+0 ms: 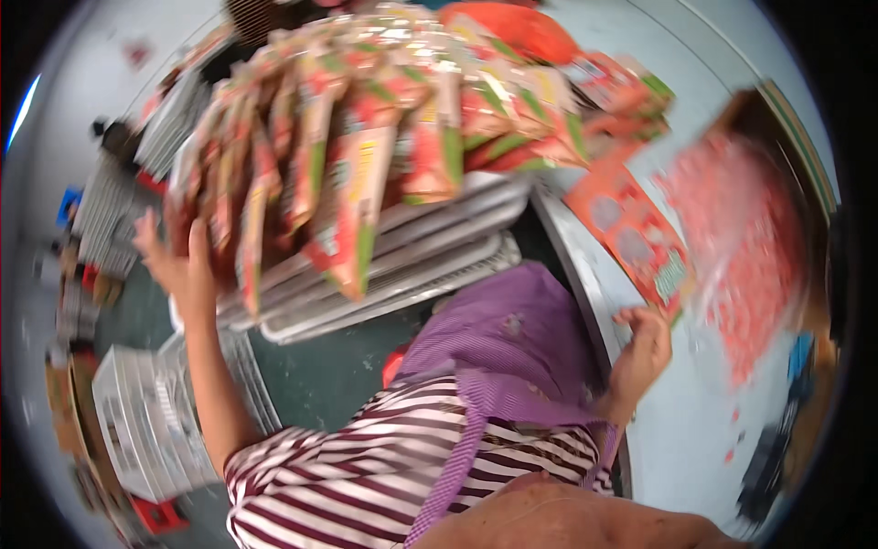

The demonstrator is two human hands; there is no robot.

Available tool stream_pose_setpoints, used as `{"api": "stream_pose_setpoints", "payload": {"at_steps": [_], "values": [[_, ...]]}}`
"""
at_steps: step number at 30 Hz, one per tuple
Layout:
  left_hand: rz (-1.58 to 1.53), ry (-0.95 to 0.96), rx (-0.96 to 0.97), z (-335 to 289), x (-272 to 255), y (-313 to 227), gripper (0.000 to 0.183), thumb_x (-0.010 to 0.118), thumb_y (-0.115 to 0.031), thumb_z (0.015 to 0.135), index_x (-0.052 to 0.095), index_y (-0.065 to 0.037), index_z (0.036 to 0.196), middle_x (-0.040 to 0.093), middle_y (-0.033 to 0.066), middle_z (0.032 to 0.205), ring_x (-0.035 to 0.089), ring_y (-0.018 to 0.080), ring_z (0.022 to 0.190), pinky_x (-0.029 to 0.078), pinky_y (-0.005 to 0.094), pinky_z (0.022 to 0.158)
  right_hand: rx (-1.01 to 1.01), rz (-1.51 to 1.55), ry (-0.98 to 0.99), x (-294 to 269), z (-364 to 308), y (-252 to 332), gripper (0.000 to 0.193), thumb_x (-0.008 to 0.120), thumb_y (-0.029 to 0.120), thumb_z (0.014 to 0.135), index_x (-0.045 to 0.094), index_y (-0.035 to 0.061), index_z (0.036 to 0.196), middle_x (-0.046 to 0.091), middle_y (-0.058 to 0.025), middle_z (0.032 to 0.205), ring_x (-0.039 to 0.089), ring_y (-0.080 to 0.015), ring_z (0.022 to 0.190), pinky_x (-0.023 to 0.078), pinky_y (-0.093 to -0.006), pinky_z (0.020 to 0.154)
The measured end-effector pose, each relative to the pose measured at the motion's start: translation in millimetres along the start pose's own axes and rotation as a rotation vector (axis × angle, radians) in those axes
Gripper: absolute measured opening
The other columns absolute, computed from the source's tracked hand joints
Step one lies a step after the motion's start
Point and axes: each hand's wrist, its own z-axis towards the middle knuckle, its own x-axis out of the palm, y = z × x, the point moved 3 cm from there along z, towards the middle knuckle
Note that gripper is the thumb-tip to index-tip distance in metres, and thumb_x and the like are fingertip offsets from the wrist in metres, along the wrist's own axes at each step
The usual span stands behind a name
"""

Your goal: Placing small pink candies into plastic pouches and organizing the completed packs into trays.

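Observation:
Overlapping red, cream and green flat packets [357, 201] fill a pale tray [476, 206], which rests on other trays. My left hand [183, 270] is at the left end of this pile, its fingers spread and nothing held in them; I cannot tell whether it touches the packets. On the right, my right hand [647, 343] has its fingers bent around the near end of a red packet [631, 233] with round pale windows. That packet slants over the light worktop [677, 439]. Motion blurs the packets and fingertips.
A clear plastic bag of small pink-red pieces [745, 247] lies on the worktop, beside a cardboard box [782, 137]. More packets [622, 91] and an orange-red bag [512, 27] are behind. White plastic baskets [137, 430] stand on the green floor [320, 366] at left.

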Motion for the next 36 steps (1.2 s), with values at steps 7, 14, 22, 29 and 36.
{"api": "stream_pose_setpoints", "payload": {"at_steps": [7, 14, 22, 29, 36], "values": [[-1.355, 0.835, 0.624, -30.1, -25.2, -194.1, 0.039, 0.067, -0.041, 0.077, 0.066, -0.006, 0.095, 0.063, 0.0206, 0.103, 0.061, 0.0391, 0.097, 0.046, 0.0488, 0.087, -0.167, -0.852, 0.004, -18.3, 33.4, -24.9, 0.032, 0.056, 0.018, 0.087, 0.054, 0.0046, 0.116, 0.056, -0.0146, 0.116, 0.050, -0.0309, 0.108, 0.036, -0.0406, 0.096], [-1.353, 1.431, 0.309, -131.7, 79.5, -266.6, 0.035, 0.068, -0.013, 0.077, 0.061, -0.002, 0.109, 0.061, 0.0164, 0.113, 0.057, 0.0325, 0.108, 0.042, 0.0401, 0.094, 0.032, -1.407, 0.138, -33.9, 19.9, -69.5, 0.047, 0.061, 0.033, 0.081, 0.052, 0.0192, 0.125, 0.045, -0.0139, 0.132, 0.037, -0.0343, 0.123, 0.024, -0.0492, 0.103], [-0.907, 1.044, 0.971, -181.0, 162.5, -380.4, 0.048, 0.062, -0.035, 0.081, 0.053, -0.023, 0.126, 0.040, 0.0098, 0.139, 0.020, 0.0360, 0.135, 0.007, 0.0553, 0.108, -0.027, -1.105, 0.151, -47.4, -1.1, -54.0, 0.050, 0.065, 0.029, 0.078, 0.052, 0.0152, 0.124, 0.051, -0.0133, 0.123, 0.044, -0.0333, 0.113, 0.031, -0.0448, 0.098], [-1.018, 1.111, 1.145, -184.3, 174.0, -381.3, 0.038, 0.059, -0.038, 0.082, 0.061, -0.026, 0.117, 0.042, 0.0030, 0.138, 0.019, 0.0338, 0.136, 0.003, 0.0551, 0.108, 0.274, -1.039, -0.193, -78.6, 14.1, -55.1, 0.056, 0.069, 0.023, 0.075, 0.049, -0.0030, 0.120, 0.057, -0.0183, 0.105, 0.048, -0.0349, 0.098, 0.038, -0.0412, 0.087], [-1.068, 1.176, 1.105, -169.6, 188.5, -382.3, 0.029, 0.061, -0.023, 0.082, 0.064, -0.022, 0.111, 0.043, 0.0024, 0.138, 0.020, 0.0323, 0.136, 0.005, 0.0499, 0.110, 0.183, -1.242, -0.378, -90.3, -1.8, -59.3, 0.058, 0.069, 0.018, 0.078, 0.045, -0.0032, 0.126, 0.056, -0.0201, 0.106, 0.052, -0.0251, 0.098, 0.045, -0.0355, 0.080]]}}
